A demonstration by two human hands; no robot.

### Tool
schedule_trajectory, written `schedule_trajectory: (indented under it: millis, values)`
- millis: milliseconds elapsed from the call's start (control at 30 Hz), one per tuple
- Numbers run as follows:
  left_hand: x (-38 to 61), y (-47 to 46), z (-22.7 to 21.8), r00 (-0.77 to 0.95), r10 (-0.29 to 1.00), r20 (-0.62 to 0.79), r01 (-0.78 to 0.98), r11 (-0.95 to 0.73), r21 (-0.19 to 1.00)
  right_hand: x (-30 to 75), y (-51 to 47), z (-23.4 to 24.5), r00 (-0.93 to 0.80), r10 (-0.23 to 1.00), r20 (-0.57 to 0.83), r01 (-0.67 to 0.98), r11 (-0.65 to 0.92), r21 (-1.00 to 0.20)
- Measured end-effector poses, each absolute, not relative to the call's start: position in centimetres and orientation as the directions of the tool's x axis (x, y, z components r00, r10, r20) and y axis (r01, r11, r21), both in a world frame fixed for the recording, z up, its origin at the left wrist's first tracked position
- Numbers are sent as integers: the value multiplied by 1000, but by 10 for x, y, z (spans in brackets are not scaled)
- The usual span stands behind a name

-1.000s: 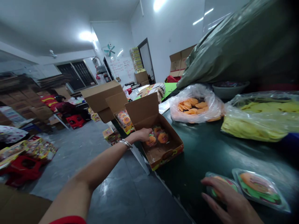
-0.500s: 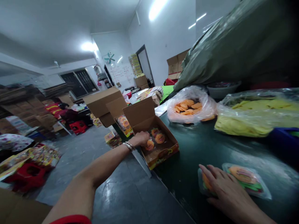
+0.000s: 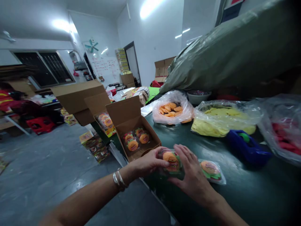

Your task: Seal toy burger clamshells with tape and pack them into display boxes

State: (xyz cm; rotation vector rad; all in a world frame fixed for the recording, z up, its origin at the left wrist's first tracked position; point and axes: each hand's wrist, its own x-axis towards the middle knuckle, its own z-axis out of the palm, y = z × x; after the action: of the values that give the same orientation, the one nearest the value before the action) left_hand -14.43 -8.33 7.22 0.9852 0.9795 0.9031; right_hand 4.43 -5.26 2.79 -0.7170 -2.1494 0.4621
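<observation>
Between my two hands is a clear plastic pack with a burger-shaped candy (image 3: 171, 161) inside, held just above the dark green table. My left hand (image 3: 150, 161) grips its left side, thumb across the front. My right hand (image 3: 191, 171) is closed around its right side. A second burger candy pack (image 3: 211, 171) lies on the table just right of my right hand. To the left stands an open cardboard display box (image 3: 148, 146), lid raised, with several burger packs (image 3: 133, 144) in its left and back part.
Behind are plastic bags of orange pieces (image 3: 170, 110), yellow pieces (image 3: 211, 125) and red pieces (image 3: 287, 135). A blue tape dispenser (image 3: 248, 149) sits at the right. Another filled box (image 3: 105, 122) stands beyond the open one. A person (image 3: 25, 103) sits at far left.
My left hand has come out of the box and across to my right hand. My right hand has lifted a burger pack and brought it left. The view has turned right.
</observation>
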Motion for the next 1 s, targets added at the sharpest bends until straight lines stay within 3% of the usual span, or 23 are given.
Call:
schedule_trajectory:
  millis: [67,133,200,267,367,467,567,700,800,867,1000]
  values:
    - [-152,-85,77,320,907,-273,-243,358,902,46,-53,25,-485,779,396,233,552,-800]
    - [-160,-87,83,344,894,-286,-264,385,885,43,-54,22,-540,820,191,45,254,-966]
    - [-166,-88,88,364,885,-289,-254,393,884,35,-57,21,-600,791,117,-131,47,-990]
    - [-173,-88,95,353,884,-306,-171,383,908,24,-59,22,-609,784,122,-242,-37,-970]
    - [-185,-84,108,279,902,-331,144,302,943,6,-57,30,-666,736,126,-304,-113,-946]
    - [-207,-72,126,229,937,-263,439,142,887,0,-42,44,-706,694,143,-229,-33,-973]
    - [-236,-50,133,64,995,-75,600,22,800,20,-13,50,-577,790,206,16,264,-965]
    - [-257,-25,107,-89,996,-19,711,77,699,82,22,17,-469,818,332,471,550,-690]
    - [-248,-20,77,-107,993,-55,796,119,594,127,30,-26,-483,822,301,696,569,-438]
    - [-237,-21,62,-113,991,-73,845,135,518,147,28,-51,-478,843,248,768,537,-348]
    - [-230,-22,54,-114,991,-70,920,132,369,161,26,-72,-509,846,160,742,525,-418]
